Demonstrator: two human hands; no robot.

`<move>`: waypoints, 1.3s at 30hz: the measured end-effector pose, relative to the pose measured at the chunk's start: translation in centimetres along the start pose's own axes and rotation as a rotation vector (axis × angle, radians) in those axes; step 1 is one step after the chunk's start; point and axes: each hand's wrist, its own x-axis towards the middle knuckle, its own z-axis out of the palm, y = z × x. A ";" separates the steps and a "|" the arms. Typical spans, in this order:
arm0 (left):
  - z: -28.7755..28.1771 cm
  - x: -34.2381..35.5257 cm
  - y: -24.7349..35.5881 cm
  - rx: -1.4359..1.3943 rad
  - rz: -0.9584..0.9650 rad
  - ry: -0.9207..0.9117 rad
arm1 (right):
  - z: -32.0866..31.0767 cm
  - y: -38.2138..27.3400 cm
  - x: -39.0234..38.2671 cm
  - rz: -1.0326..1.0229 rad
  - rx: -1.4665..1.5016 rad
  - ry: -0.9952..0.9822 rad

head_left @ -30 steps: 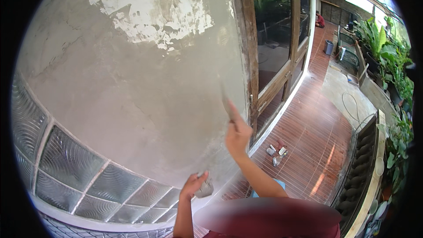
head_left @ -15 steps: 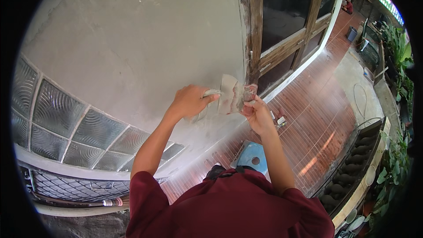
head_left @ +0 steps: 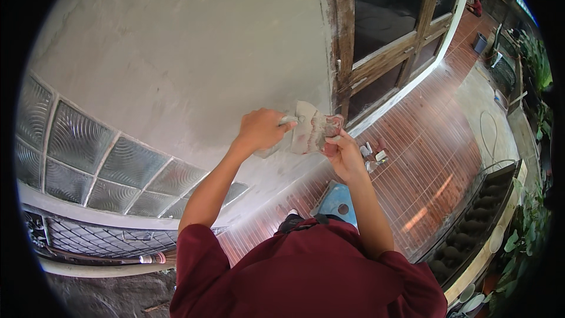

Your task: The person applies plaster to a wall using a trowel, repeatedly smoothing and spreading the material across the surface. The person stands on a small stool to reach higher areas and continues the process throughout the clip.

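Observation:
In front of the wall, my right hand (head_left: pixel 344 153) grips the reddish end of a flat putty scraper (head_left: pixel 306 128), its broad face smeared with pale grey putty. My left hand (head_left: pixel 263 131) is closed around a pale, putty-coated flat tool (head_left: pixel 288 120). One end of that tool pokes out past the thumb and meets or overlaps the scraper's left side. My left palm hides much of it, so its full shape cannot be made out. Behind both hands stands the grey plastered wall (head_left: pixel 206 53).
A weathered wooden door frame (head_left: pixel 344 35) borders the wall on the right. Glass blocks (head_left: pixel 132 162) run along the lower left. Below me, a blue stool (head_left: pixel 336 203) stands on the red tiled floor (head_left: pixel 424 159), near small items (head_left: pixel 374 156). Another person (head_left: pixel 474 6) sits far off.
My left hand has shifted slightly right and up, its tool pressing closer over the scraper. The right hand stays almost in place. The whole view has tilted a little.

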 end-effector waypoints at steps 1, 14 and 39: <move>0.3 0.2 -0.2 0.006 0.001 -0.021 | -0.4 0.2 0.0 0.019 -0.012 0.063; 3.6 -1.5 -7.8 -0.650 -0.152 -0.099 | 1.8 -5.9 6.2 -0.333 0.175 0.043; 14.3 -7.2 -19.5 -1.177 -0.298 -0.349 | 21.7 -12.3 18.8 -1.301 -1.199 0.556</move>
